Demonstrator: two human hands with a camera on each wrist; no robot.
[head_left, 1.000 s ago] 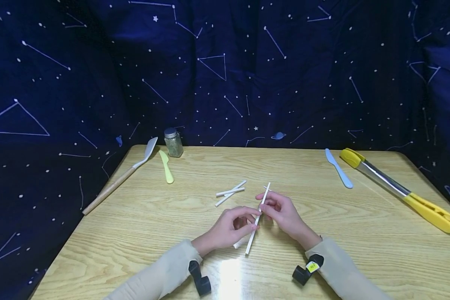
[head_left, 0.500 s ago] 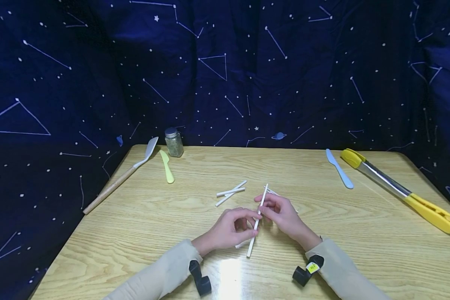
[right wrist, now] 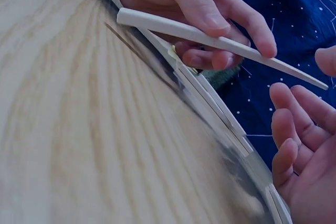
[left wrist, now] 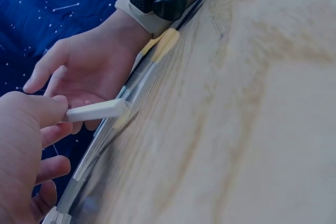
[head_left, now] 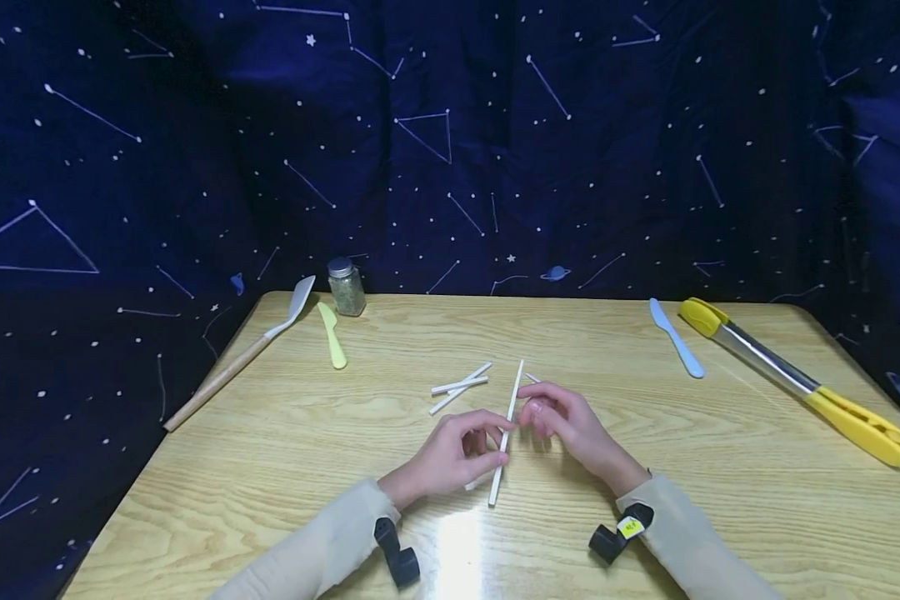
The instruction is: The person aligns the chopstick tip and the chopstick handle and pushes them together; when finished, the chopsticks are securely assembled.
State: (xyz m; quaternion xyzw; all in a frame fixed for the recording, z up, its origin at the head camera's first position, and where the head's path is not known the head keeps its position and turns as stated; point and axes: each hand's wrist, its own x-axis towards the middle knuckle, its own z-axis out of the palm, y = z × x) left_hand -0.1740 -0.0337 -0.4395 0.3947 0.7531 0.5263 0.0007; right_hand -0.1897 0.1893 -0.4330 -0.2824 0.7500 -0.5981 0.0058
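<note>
My left hand pinches a slim, square-edged white stick between thumb and fingers. The stick is raised over the table, its far end pointing away from me; in the right wrist view its outline narrows from a thick near end to a thin far one. Beside it, my right hand has loosely bent fingers and holds nothing; its fingertips are close to the thin end. Two white sticks lie crossed beyond my left hand. Another white end pokes out behind my right fingers, mostly hidden.
On the wooden table's left lie a wood-handled spatula and a yellow knife, with a glass jar of dried herbs behind. On the right are a blue knife and yellow-ended tongs. A starry curtain hangs behind.
My right hand, earlier holding the stick together with the left, has let go and moved slightly right. The stick has shifted a little left in my left hand and stands more upright in view.
</note>
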